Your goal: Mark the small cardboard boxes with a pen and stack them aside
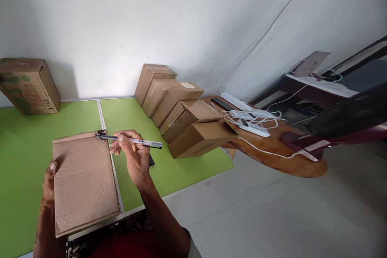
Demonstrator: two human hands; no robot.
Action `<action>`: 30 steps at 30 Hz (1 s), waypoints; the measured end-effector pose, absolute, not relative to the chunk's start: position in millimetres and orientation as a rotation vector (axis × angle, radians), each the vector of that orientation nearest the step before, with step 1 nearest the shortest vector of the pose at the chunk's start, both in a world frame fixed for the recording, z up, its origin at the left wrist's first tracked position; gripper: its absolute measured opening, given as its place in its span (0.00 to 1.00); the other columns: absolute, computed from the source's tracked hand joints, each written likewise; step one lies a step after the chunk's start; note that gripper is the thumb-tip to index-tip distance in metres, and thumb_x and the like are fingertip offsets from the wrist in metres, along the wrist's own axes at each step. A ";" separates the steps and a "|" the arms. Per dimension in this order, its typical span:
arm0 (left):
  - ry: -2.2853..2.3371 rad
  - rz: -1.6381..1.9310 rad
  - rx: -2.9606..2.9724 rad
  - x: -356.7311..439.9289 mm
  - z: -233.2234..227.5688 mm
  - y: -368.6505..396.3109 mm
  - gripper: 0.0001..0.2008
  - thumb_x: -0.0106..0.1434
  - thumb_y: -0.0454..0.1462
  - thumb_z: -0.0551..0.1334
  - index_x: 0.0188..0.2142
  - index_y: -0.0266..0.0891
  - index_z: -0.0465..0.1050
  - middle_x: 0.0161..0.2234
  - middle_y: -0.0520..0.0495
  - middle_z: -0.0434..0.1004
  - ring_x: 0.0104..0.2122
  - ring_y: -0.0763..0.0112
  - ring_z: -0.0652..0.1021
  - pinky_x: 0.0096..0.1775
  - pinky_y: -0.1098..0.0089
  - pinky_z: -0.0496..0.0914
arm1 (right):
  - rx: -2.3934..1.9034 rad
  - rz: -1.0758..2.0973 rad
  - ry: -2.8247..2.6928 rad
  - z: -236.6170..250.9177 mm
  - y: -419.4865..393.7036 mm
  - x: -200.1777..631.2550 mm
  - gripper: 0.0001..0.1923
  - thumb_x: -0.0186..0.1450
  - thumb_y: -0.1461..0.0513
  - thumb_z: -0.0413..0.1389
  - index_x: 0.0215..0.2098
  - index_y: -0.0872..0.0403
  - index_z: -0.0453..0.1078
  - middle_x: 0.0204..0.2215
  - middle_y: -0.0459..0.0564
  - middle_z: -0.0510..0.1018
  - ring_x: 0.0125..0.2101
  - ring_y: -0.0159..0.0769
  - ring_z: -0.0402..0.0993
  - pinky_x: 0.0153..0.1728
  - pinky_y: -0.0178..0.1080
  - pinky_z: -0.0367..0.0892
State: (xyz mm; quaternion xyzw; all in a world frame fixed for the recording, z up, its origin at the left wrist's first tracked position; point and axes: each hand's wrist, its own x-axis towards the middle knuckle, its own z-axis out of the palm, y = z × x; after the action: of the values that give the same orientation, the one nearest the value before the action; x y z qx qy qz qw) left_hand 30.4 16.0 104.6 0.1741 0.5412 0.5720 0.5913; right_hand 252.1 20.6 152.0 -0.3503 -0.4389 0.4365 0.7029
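Observation:
A flat brown cardboard sheet (84,181) lies over the seam of the green table (24,149). My left hand (48,183) grips its left edge, thumb on top. My right hand (134,155) holds a pen (133,141) level, its tip touching the sheet's far right corner. A dark phone (151,161) lies on the table, mostly hidden under my right hand.
Several plain cardboard boxes (181,117) stand in a row from the wall to the table's right edge. A printed box (27,84) sits at the far left. A round wooden table (272,145) on the right carries white power strips and cables (254,121).

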 end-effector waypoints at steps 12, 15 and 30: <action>1.156 1.455 0.506 47.4 121.0 8.5 0.34 0.33 0.61 0.85 0.30 0.46 0.77 0.30 0.46 0.84 0.44 0.42 0.88 0.36 0.58 0.86 | -0.814 0.896 -1.091 134.3 24.6 247.2 0.18 0.78 0.43 0.62 0.47 0.47 0.79 0.37 0.49 0.87 0.31 0.37 0.84 0.36 0.42 0.80; 1.139 1.466 0.514 46.6 119.7 9.4 0.35 0.32 0.61 0.85 0.31 0.44 0.77 0.37 0.45 0.88 0.44 0.45 0.88 0.36 0.59 0.86 | -0.839 0.783 -1.188 127.3 25.3 248.5 0.16 0.78 0.45 0.63 0.48 0.47 0.81 0.44 0.51 0.89 0.37 0.39 0.88 0.37 0.41 0.82; 1.250 1.378 0.467 33.2 106.6 9.5 0.48 0.29 0.62 0.84 0.47 0.42 0.81 0.35 0.47 0.88 0.35 0.48 0.87 0.31 0.58 0.85 | -0.878 0.746 -1.187 124.8 23.3 253.1 0.18 0.79 0.47 0.61 0.45 0.51 0.81 0.35 0.50 0.87 0.32 0.37 0.87 0.32 0.37 0.79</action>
State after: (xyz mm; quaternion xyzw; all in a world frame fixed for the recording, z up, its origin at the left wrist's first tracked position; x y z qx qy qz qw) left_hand 33.2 9.5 106.6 0.1995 0.5333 0.5880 0.5744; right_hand 253.1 23.3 124.8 -0.3908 -0.5282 0.3319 0.6769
